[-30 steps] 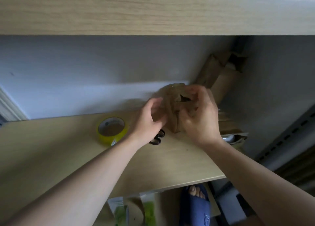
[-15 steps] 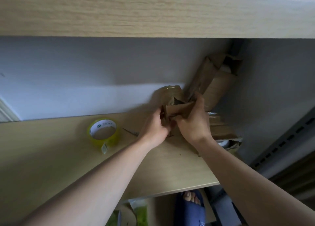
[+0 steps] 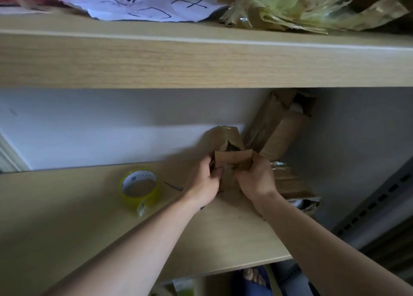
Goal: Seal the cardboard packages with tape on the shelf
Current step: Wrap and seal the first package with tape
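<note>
Gripping small cardboard package (image 3: 232, 161) upright on shelf (image 3: 67, 217), left hand (image 3: 204, 181) and right hand (image 3: 257, 179) both pinched around its flaps; tape roll (image 3: 139, 187) sat nearby, left.

Shelf (image 3: 67, 217) open left of tape roll (image 3: 139, 185); boxes (image 3: 280, 128) crowd right corner.

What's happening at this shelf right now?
A person is working on a small cardboard package standing on the shelf. The left hand and right hand both grip it and fold its top flaps, which are not yet closed. A yellow tape roll lies untouched to the left. More cardboard packages lean in the right corner behind.
</note>
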{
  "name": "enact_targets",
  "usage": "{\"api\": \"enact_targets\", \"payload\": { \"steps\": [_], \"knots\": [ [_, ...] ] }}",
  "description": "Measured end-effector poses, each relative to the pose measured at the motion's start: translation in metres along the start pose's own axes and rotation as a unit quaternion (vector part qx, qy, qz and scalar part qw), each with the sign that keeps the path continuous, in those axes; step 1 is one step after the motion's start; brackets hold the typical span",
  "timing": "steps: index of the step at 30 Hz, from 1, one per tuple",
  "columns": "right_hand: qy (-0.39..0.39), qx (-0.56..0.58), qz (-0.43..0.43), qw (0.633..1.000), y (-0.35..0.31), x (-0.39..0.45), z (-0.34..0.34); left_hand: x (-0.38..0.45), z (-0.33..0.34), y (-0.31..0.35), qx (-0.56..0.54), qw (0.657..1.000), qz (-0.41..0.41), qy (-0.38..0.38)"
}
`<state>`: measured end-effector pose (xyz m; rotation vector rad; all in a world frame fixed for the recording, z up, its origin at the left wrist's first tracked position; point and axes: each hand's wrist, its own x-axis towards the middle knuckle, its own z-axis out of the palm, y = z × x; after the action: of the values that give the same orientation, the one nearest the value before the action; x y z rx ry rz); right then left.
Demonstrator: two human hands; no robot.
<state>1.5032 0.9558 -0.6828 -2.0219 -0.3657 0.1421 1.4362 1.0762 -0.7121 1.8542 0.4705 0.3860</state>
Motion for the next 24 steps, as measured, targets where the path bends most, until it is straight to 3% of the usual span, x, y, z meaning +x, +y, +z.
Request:
{"api": "enact_targets", "payload": {
  "steps": [15, 24],
  "knots": [
    [-0.048, 0.107, -0.173, 0.978, -0.058, -0.048, 0.03, -0.05, -0.108, 0.018, 0.006, 0.994, 0.077, 0.083],
    [-0.139, 0.124, -0.197, 0.963, -0.104, -0.087, 0.106, -0.111, -0.202, 0.009, 0.025, 0.986, 0.086, 0.14]
  ]
}}
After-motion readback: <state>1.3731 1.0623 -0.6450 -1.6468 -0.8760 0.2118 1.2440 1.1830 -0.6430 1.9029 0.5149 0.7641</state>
